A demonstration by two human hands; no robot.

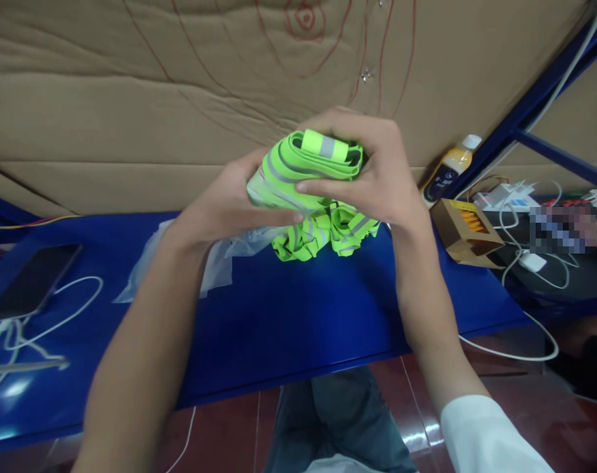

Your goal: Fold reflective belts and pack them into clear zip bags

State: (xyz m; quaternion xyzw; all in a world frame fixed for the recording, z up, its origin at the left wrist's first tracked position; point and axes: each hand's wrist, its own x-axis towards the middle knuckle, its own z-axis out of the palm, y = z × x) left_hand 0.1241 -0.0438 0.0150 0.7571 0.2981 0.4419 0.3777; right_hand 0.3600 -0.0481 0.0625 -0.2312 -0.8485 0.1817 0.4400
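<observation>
Two bare hands close on one folded bundle of fluorescent green vest [306, 167], soft woven cloth banded with grey reflective strips, held above a glossy blue table [288, 322]. The left hand [229, 203] cups the bundle from below and behind, its thumb laid along the front edge; the right hand [377, 174] wraps over the top and right side, fingers [323, 189] pressed flat on the fold, so both hands are clamped on the same bundle and nearly meet. A loose tail of the vest hangs crumpled under the hands, and whether it touches the table cannot be told. Just below the left hand lies one clear plastic bag [214, 259], thin and wrinkled, partly hidden by the forearm. Behind the hands stands a wall of creased brown cardboard [131, 112] marked with red lines. To the right of the right hand sit one orange-filled bottle [451, 167] with a white cap, one small open cardboard box [469, 230] and a tangle of white cables [520, 256]; a blurred patch beyond them cannot be made out. Far to the left of the left hand rests one dark flat phone [32, 279], with white cord [56, 315] looping beside it and cut off by the frame edge. One white sleeve [480, 433] shows at the right forearm.
</observation>
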